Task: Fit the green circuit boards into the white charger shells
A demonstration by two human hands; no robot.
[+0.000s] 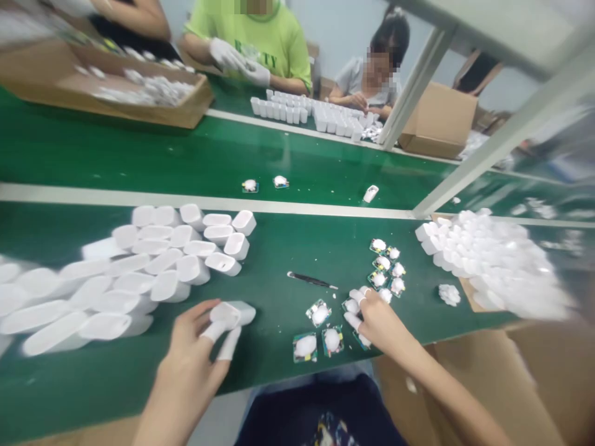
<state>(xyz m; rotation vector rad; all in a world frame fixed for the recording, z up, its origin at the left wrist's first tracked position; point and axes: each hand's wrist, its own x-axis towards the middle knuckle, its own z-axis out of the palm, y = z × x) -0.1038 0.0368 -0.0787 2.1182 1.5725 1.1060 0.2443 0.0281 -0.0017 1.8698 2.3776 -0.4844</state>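
Note:
My left hand (195, 347) wears white finger cots and grips one white plastic shell (232, 313) at the near edge of the green table. A large group of the same white shells (153, 260) lies on its side to the left. My right hand (376, 319), also with finger cots, pinches a small circuit board with white foam (352, 305). Several more such boards (320, 313) lie between my hands, and another cluster (385, 269) sits just beyond my right hand. Black tweezers (310, 280) lie on the table between the shells and the boards.
A heap of white parts (493, 260) fills a cardboard tray at right, beside a slanted metal frame post (502, 136). Across the belt, other people work by rows of white shells (307, 114) and cardboard boxes (106, 93). A few stray parts (370, 193) lie mid-table.

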